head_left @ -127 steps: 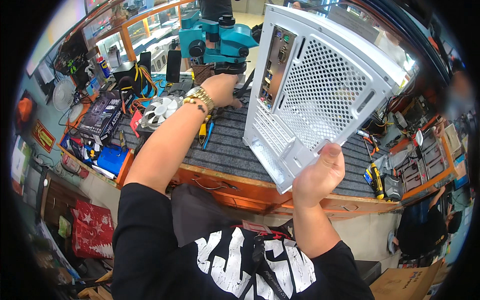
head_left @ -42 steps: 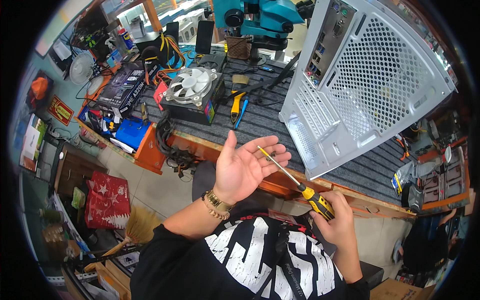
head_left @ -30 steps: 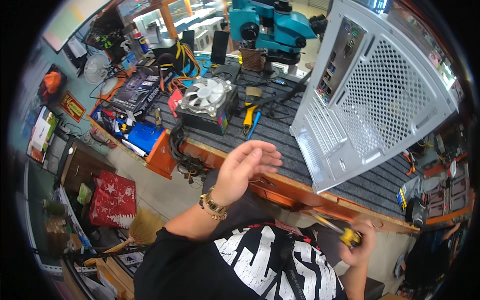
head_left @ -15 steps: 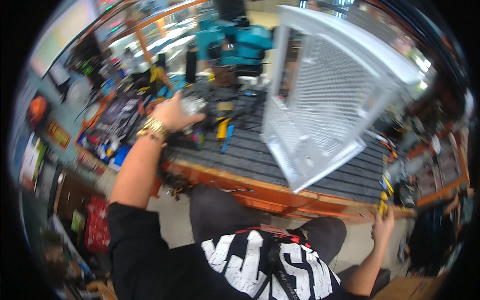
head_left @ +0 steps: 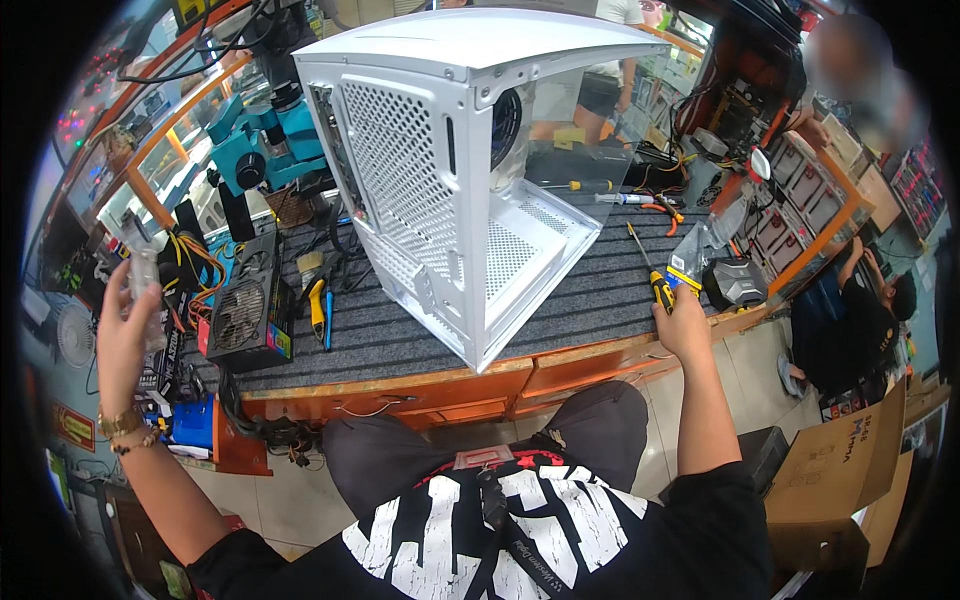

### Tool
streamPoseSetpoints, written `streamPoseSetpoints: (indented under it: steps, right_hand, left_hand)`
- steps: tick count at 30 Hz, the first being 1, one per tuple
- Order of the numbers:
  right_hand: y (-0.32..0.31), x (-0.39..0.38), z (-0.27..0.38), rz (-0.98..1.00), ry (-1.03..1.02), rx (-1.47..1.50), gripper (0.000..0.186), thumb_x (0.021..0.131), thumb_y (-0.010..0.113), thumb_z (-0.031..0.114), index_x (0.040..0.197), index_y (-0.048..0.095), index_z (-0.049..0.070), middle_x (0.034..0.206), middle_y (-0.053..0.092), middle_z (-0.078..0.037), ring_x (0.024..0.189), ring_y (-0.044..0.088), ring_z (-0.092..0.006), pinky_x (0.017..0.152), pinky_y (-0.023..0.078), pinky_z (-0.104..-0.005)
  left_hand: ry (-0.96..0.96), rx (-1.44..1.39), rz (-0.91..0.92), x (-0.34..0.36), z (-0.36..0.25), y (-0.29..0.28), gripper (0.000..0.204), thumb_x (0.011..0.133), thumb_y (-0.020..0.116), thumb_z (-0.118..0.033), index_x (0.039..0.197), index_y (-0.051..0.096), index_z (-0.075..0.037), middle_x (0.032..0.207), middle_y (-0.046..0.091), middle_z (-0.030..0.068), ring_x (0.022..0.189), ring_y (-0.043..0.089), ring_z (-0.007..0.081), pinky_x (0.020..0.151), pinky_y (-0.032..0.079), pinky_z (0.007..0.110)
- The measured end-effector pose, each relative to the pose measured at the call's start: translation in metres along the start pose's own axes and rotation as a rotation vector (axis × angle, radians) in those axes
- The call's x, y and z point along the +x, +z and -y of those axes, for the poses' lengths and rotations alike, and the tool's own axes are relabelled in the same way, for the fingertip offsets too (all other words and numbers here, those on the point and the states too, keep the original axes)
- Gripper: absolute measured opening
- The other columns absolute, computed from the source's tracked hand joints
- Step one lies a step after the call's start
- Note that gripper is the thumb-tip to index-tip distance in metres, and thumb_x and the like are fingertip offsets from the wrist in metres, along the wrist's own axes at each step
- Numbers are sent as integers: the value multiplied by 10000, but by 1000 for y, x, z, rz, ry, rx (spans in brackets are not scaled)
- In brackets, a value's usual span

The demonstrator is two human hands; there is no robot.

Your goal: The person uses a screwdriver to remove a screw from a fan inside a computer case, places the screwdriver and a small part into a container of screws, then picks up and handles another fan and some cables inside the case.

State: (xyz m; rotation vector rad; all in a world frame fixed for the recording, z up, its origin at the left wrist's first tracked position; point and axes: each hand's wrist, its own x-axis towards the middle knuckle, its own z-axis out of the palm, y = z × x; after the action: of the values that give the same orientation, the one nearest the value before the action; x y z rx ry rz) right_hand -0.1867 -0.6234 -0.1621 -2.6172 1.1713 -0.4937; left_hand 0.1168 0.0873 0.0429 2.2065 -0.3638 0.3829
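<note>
A white computer case (head_left: pixel 462 215) stands tilted on the grey ribbed bench mat (head_left: pixel 560 325), its perforated panel and open side facing me. To its right, my right hand (head_left: pixel 685 322) is closed around the yellow-and-black handle of a screwdriver (head_left: pixel 655 272), shaft pointing away. A small packet with a blue-and-yellow label (head_left: pixel 686 268) lies just beyond that hand. At the left my left hand (head_left: pixel 128 325) is raised, its fingers curled round a crumpled clear plastic packet (head_left: pixel 147 268). A black power supply (head_left: pixel 245 312) with bundled cables sits to the right of that hand.
Yellow-handled cutters (head_left: pixel 318 308) and a brush (head_left: pixel 310 264) lie left of the case. A teal microscope (head_left: pixel 255 150) stands behind. Orange-handled pliers (head_left: pixel 668 212) rest at the right. A cardboard box (head_left: pixel 840 470) stands on the floor; a person (head_left: pixel 865 320) is farther right.
My view has swung right, bringing the case to the middle. My left hand, with the clear packet, has moved left away from the bench tools. The screwdriver stays in my right hand.
</note>
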Motion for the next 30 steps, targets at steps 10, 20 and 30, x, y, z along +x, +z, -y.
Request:
streamPoseSetpoints:
  steps: [10, 20, 30]
  right_hand:
    - [-72, -47, 94, 102, -620, 829, 585, 855, 918, 262, 1326, 691, -1, 1122, 690, -131, 909, 687, -223, 816, 562, -328]
    - [-68, -133, 226, 250, -1311, 844, 561, 828, 932, 214, 1299, 717, -3, 1134, 727, -154, 1011, 712, -325, 909, 578, -410]
    - [-15, -138, 151, 296, -292, 1424, 316, 1127, 672, 294, 1191, 726, -11, 1041, 752, -34, 935, 682, -98, 868, 535, -269]
  left_hand:
    - [-35, -547, 631, -109, -154, 20, 1354, 658, 979, -694, 1609, 403, 79, 1455, 614, 176, 1260, 648, 232, 1028, 536, 340]
    - [73, -383, 1581, -92, -154, 209, 781, 1118, 522, -659, 1416, 650, 51, 1252, 733, 141, 1113, 677, 167, 940, 554, 332]
    - [240, -648, 1054, -130, -138, 238, 502, 1066, 745, -102, 1518, 559, 14, 1115, 698, 23, 981, 668, 70, 864, 559, 258]
